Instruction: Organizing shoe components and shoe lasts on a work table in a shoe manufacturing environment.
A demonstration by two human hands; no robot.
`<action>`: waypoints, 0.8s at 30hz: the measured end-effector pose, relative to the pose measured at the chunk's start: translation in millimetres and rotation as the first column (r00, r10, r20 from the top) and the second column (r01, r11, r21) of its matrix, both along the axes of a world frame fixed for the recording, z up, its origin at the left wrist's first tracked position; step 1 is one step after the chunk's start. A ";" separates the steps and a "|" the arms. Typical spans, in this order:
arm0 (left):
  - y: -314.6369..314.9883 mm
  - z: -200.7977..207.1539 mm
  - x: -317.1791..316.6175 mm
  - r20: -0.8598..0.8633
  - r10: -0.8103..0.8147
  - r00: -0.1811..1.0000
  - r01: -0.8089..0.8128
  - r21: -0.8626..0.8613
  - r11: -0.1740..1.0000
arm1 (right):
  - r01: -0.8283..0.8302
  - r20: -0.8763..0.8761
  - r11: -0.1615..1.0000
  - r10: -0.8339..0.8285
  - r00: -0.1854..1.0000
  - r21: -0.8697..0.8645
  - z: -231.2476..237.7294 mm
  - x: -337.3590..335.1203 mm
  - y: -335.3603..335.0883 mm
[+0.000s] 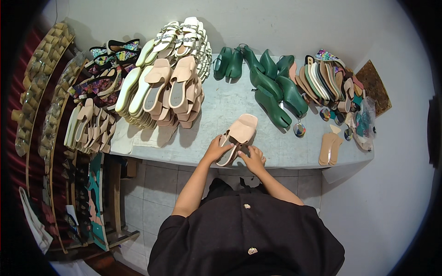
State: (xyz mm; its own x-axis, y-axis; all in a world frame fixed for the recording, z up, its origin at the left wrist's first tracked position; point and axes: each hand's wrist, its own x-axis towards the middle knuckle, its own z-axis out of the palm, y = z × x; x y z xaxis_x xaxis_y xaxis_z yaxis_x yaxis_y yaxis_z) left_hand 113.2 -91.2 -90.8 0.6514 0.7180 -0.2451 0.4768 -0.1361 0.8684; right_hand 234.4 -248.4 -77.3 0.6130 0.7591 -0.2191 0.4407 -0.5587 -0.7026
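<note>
Both hands, left hand (214,150) and right hand (253,158), grip (fingers curled) a beige sandal (238,136).

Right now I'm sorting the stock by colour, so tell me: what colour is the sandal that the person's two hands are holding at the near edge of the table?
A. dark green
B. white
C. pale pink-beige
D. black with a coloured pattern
C: the sandal between the left hand and the right hand is pale pink-beige; the dark green shoes stand farther back.
</note>
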 end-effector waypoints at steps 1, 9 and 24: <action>-1.2 5.2 1.6 -0.002 -0.007 1.000 0.007 0.000 1.000 | -0.037 -0.011 0.998 0.037 0.999 -0.042 -1.0 -1.3 0.4; 2.1 -9.5 -2.5 -0.059 0.077 0.995 -0.083 -0.104 0.991 | -0.173 -0.069 0.980 0.167 0.984 -0.097 -7.1 -18.1 8.7; -20.8 -12.8 2.3 -0.097 0.114 0.989 -0.124 -0.108 0.986 | 0.007 -0.157 1.000 -0.006 0.988 0.009 -1.8 -21.3 -3.5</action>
